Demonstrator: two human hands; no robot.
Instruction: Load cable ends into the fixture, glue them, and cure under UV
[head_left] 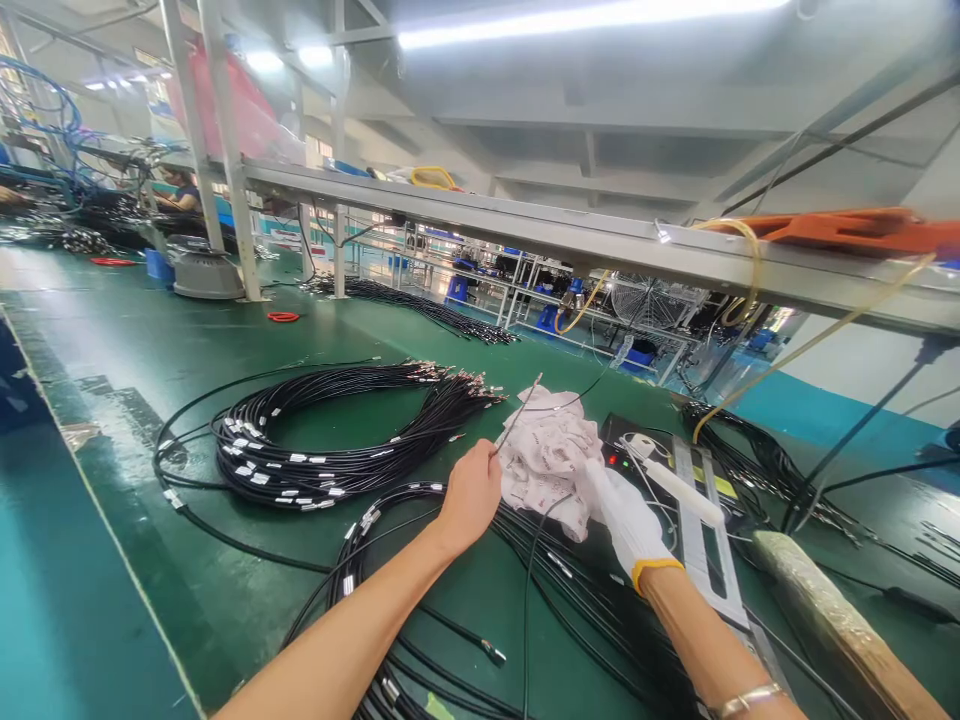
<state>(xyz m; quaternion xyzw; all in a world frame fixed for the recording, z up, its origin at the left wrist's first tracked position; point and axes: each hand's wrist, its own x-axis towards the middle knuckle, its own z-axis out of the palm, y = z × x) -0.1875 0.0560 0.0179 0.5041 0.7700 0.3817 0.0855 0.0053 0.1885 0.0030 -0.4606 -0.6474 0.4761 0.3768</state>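
My bare left hand [472, 492] is closed around a thin black cable [519, 418], whose end points up and away above the cloth. A crumpled white cloth [551, 455] with faint print lies just right of that hand. My right hand [626, 515], in a white glove with a yellow cuff, is at the cloth's right side and appears closed on it; its fingertips blend into the folds. To the left lies a coiled bundle of black cables [300, 480] with white labels and bare ends. More black cables [420, 610] run beneath my forearms.
Right of the cloth stand a black box [626, 450] with red and green lights and a metal frame [701, 520]. A wrapped bar [832, 620] lies at the right front. An overhead shelf [525, 215] crosses the green table [225, 590]. A person [180, 195] sits far left.
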